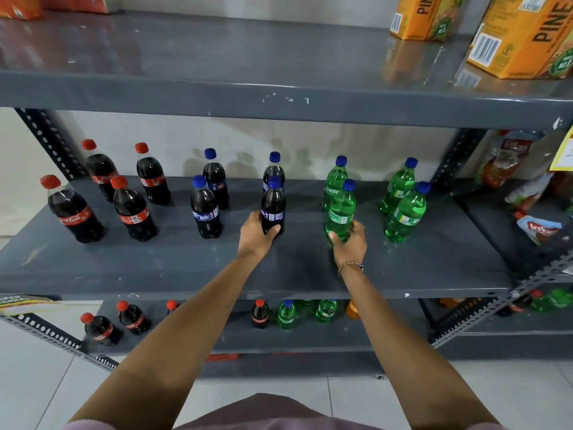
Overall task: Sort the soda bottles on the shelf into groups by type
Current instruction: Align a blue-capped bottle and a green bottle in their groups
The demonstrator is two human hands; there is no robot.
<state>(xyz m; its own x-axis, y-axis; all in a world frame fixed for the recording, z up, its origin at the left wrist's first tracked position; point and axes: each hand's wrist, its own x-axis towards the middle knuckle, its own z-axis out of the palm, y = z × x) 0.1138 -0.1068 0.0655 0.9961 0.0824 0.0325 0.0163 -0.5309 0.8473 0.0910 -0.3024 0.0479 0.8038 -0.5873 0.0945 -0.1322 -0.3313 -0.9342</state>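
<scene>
The middle grey shelf (279,274) carries three clusters of upright bottles. Several red-capped cola bottles (135,211) stand at the left. Several dark blue-capped cola bottles (206,209) stand in the middle. Several green blue-capped Sprite bottles (404,212) stand at the right. My left hand (257,235) grips the base of the front blue-capped cola bottle (273,204). My right hand (348,243) grips the base of the front-left Sprite bottle (341,209). Both held bottles stand upright on the shelf.
The shelf above (217,94) holds orange pineapple juice cartons (524,35) at the right. The lower shelf (310,342) holds more cola and green bottles. Snack packets (539,228) lie on the neighbouring rack to the right. Slotted metal uprights (52,141) frame the shelf.
</scene>
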